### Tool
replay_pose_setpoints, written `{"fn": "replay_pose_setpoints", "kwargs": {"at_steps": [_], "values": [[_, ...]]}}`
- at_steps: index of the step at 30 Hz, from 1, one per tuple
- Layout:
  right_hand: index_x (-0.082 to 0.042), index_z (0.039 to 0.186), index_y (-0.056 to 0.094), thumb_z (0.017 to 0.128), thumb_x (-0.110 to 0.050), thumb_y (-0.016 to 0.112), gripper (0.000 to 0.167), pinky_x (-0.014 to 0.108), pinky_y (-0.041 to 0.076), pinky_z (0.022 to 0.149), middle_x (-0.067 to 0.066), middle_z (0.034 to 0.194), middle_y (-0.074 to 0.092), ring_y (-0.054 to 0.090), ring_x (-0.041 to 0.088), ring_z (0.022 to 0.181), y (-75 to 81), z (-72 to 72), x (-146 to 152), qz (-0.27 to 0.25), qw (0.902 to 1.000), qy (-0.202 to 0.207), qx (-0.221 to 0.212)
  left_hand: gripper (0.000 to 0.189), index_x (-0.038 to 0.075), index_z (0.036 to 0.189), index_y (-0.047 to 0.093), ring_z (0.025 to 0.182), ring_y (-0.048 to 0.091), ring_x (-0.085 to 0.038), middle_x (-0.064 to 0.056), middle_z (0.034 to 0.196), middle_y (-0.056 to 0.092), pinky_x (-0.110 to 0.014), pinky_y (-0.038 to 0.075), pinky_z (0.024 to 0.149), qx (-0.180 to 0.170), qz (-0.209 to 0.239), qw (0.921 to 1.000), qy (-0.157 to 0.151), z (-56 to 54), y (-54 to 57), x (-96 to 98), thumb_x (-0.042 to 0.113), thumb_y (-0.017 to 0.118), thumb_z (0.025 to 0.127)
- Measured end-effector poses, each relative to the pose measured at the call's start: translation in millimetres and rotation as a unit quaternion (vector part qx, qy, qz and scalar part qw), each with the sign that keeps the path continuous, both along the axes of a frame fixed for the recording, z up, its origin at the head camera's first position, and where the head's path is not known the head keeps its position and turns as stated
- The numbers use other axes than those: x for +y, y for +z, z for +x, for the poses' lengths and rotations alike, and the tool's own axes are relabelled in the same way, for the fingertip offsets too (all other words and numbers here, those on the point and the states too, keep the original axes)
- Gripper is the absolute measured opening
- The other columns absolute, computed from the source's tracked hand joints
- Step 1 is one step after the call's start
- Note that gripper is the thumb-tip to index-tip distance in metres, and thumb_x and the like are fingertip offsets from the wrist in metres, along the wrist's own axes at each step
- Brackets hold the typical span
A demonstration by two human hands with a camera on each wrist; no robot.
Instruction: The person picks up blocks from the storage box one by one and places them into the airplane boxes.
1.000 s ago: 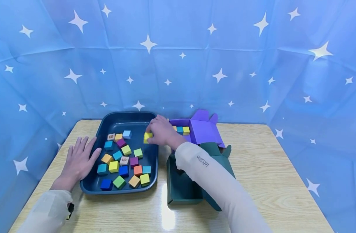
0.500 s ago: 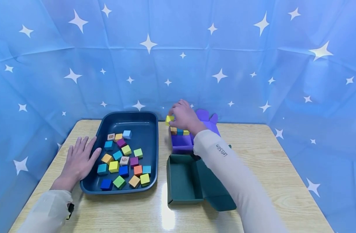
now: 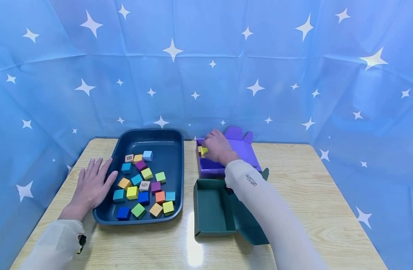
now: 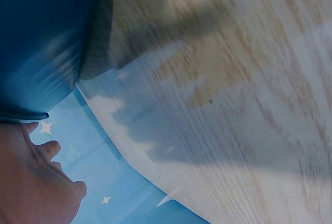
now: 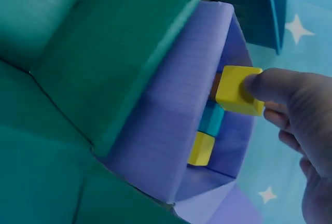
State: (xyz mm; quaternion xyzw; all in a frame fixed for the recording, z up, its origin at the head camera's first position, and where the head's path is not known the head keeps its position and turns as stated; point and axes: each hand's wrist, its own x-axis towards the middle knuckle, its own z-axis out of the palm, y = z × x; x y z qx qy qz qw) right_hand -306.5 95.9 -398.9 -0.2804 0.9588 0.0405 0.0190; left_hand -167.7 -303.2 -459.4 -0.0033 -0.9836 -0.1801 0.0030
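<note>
My right hand (image 3: pixel 218 147) pinches a yellow cube (image 5: pixel 238 90) between thumb and fingers, at the opening of the purple box (image 3: pixel 211 173). Inside that box, the right wrist view shows a teal cube (image 5: pixel 211 119), another yellow cube (image 5: pixel 201 149) and part of an orange-brown cube (image 5: pixel 213 86) behind the held one. My left hand (image 3: pixel 93 185) lies with fingers spread, its fingertips at the left rim of the dark blue tray (image 3: pixel 166 144). In the left wrist view only part of this hand (image 4: pixel 39 177) shows, beside the tray's outer wall (image 4: pixel 41 42).
Several coloured cubes lie in the tray, among them a blue cube (image 3: pixel 123 213) and a lettered wooden cube (image 3: pixel 129 158). A dark green box (image 3: pixel 211 206) with its lid folded right stands in front of the purple box. A starry blue cloth (image 3: pixel 206 75) hangs behind the table.
My right hand has carried the yellow cube from above the tray's right side, up and over to the purple box, then lowered it there. My left hand has stayed put.
</note>
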Motion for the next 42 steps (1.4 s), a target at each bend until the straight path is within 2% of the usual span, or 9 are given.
{"fn": "replay_pose_setpoints", "kwargs": {"at_steps": [7,13,30,35,42], "values": [[-0.018,0.114,0.073,0.086,-0.035,0.073,0.033,0.041,0.012,0.126,-0.001,0.124,0.064,0.047,0.024,0.13,-11.5,-6.3,-4.4,0.02,0.9998,-0.009,-0.003,0.072,0.012,0.157,0.013,0.148,-0.01,-0.048,-0.031,0.159,0.008,-0.073,-0.003,0.114,-0.001,0.003,1.0,0.002,0.3,-1.3,-0.4,0.056,0.025,0.101],[-0.021,0.119,0.071,0.087,-0.036,0.071,0.035,0.04,0.012,0.126,-0.002,0.129,0.063,0.044,0.023,0.131,-21.1,-9.6,-7.7,0.026,0.9995,-0.013,-0.011,0.072,0.013,0.157,0.013,0.148,-0.01,-0.047,-0.03,0.159,0.007,-0.072,-0.004,0.114,-0.001,0.004,1.0,0.003,-1.1,-1.2,1.0,0.057,0.026,0.101],[-0.022,0.112,0.074,0.088,-0.032,0.068,0.026,0.039,0.02,0.122,-0.002,0.126,0.062,0.046,0.022,0.128,-41.4,-14.2,-11.8,0.031,0.9989,-0.004,0.034,0.071,0.013,0.157,0.013,0.148,-0.011,-0.047,-0.03,0.159,0.007,-0.072,-0.004,0.114,-0.003,0.004,1.0,0.004,-1.7,0.2,-0.4,0.056,0.025,0.102],[-0.021,0.108,0.074,0.089,-0.029,0.067,0.022,0.039,0.022,0.122,-0.001,0.126,0.063,0.047,0.023,0.127,-43.3,-12.8,-12.5,0.032,0.9981,-0.01,0.052,0.071,0.013,0.157,0.013,0.148,-0.011,-0.047,-0.03,0.16,0.007,-0.071,-0.005,0.114,-0.001,0.005,1.0,0.002,-1.9,0.8,0.2,0.056,0.025,0.102],[-0.022,0.109,0.074,0.089,-0.031,0.069,0.023,0.04,0.022,0.121,-0.001,0.126,0.063,0.047,0.023,0.128,-43.0,-12.2,-11.9,0.024,0.9984,-0.016,0.048,0.072,0.013,0.157,0.013,0.148,-0.01,-0.048,-0.03,0.159,0.007,-0.072,-0.004,0.114,0.0,0.005,1.0,0.002,-0.9,0.4,-0.1,0.056,0.025,0.102]]}}
